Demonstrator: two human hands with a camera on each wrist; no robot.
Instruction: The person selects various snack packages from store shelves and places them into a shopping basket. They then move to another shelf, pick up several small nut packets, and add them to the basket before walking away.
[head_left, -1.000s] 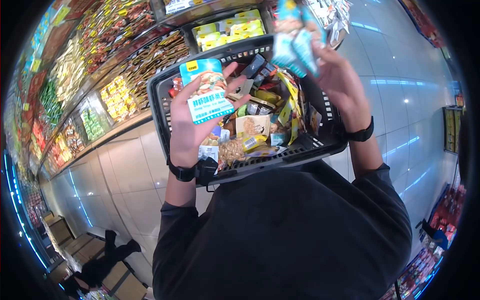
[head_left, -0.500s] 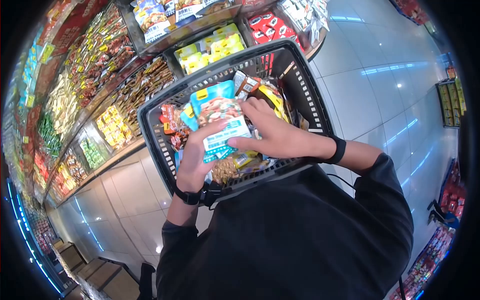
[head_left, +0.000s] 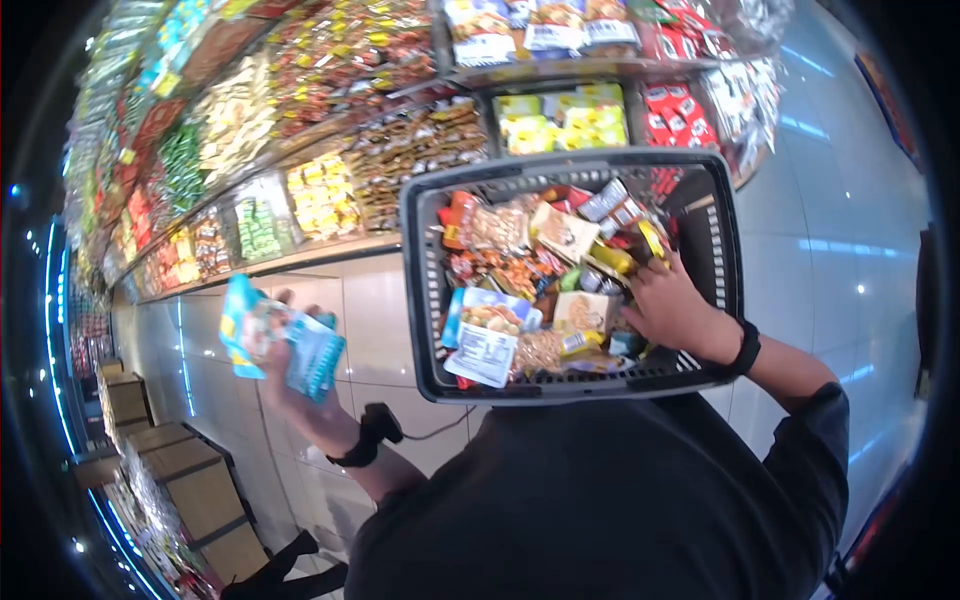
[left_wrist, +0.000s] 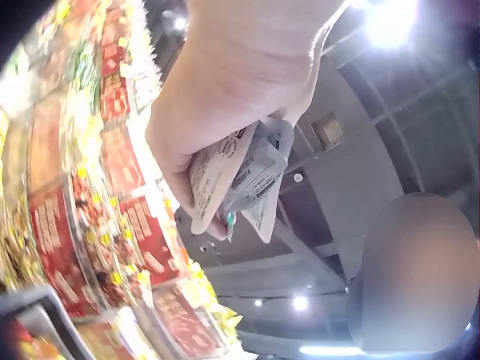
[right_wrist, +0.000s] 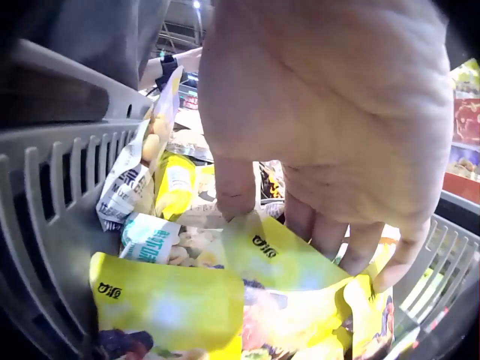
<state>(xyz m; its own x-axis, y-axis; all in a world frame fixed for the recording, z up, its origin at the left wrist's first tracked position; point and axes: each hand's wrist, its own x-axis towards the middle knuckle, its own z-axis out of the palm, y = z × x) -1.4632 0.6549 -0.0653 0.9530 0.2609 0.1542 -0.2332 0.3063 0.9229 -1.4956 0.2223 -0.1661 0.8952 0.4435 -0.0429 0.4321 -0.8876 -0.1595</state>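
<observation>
Off to the left of the basket, my left hand (head_left: 280, 345) grips several blue snack pouches (head_left: 315, 355) bunched together. In the left wrist view, pale backs and folded edges of these pouches (left_wrist: 255, 176) show beneath the palm. Inside the black shopping basket (head_left: 412, 290), at its right side, my right hand (head_left: 680, 310) has its thumb and fingers around the upper edges of yellow snack pouches (right_wrist: 165, 300). These stand upright in the right wrist view, printed with dark fruit. The palm hides part of them.
Other packets fill the basket, among them a bag of nuts (head_left: 540, 350) and a blue-and-white pouch (head_left: 485, 345). Sloped shelves (head_left: 380, 245) of packaged snacks run along the left and far side. Cardboard boxes (head_left: 205, 490) stand at lower left on the tiled floor.
My hands were together at the blue pouches over the basket. The left hand has carried them out to the left, while the right has moved down among the yellow pouches.
</observation>
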